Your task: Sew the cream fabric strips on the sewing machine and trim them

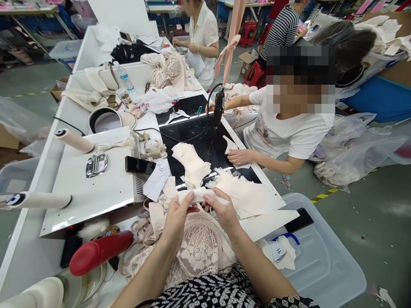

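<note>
Between both hands I hold a pale cream fabric strip (199, 194), stretched out sideways above my lap. My left hand (178, 214) pinches its left part, thumb on top. My right hand (224, 210) is closed on its right part, also with the thumb over the cloth. Beneath my hands lies a heap of beige lace garments (201, 244). Just beyond them are a stack of cut cream fabric pieces (191, 161) and a wider stack of cream pieces (247, 192).
A co-worker (289, 124) sits across at the right, one hand on cloth. A black hand tool (218, 107) hangs from a pink strap over the dark tabletop (189, 132). A phone (140, 165) leans by a white metal box (93, 179). A clear plastic bin (327, 256) stands right.
</note>
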`<act>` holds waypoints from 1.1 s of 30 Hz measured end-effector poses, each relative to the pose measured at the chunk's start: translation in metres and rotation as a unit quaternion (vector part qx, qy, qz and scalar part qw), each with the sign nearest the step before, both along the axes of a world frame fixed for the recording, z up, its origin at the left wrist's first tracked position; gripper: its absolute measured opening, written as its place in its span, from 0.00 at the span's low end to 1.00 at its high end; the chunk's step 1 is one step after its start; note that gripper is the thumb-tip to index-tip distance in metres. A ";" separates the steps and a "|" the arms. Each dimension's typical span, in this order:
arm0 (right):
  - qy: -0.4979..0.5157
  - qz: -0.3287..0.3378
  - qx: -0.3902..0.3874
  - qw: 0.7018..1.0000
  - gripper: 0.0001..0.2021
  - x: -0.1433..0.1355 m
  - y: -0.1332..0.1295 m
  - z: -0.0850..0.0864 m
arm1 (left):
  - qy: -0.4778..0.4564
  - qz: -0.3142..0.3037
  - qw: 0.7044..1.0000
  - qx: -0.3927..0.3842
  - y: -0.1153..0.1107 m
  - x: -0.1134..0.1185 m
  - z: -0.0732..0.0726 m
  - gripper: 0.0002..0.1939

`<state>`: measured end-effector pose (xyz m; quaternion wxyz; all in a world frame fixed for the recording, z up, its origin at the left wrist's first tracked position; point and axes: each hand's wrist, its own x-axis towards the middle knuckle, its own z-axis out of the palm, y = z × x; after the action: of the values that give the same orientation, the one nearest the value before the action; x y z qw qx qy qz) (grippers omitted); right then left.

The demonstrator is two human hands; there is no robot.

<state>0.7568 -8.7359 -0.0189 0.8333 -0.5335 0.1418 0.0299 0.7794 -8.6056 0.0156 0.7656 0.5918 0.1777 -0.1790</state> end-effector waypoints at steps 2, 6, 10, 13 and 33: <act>0.005 0.014 -0.007 1.000 0.16 0.000 0.001 0.000 | -0.001 0.026 1.000 0.003 0.001 0.001 -0.001 0.25; -0.005 0.035 -0.021 0.999 0.17 0.001 0.001 0.000 | -0.024 0.035 0.999 0.005 0.003 0.002 -0.004 0.23; -0.003 0.060 -0.026 0.998 0.17 0.001 0.001 0.001 | -0.042 0.061 0.997 -0.014 0.001 0.000 -0.002 0.21; -0.010 0.075 -0.021 0.997 0.16 0.000 0.000 0.001 | -0.042 0.070 0.996 -0.033 -0.001 -0.002 0.001 0.19; 0.045 -0.009 0.126 0.991 0.15 0.004 0.001 0.005 | -0.015 -0.016 1.000 0.008 0.001 -0.005 0.001 0.25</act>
<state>0.7606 -8.7348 -0.0137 0.8869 -0.4209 0.1792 0.0645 0.7748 -8.6046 0.0168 0.7603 0.6035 0.1582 -0.1806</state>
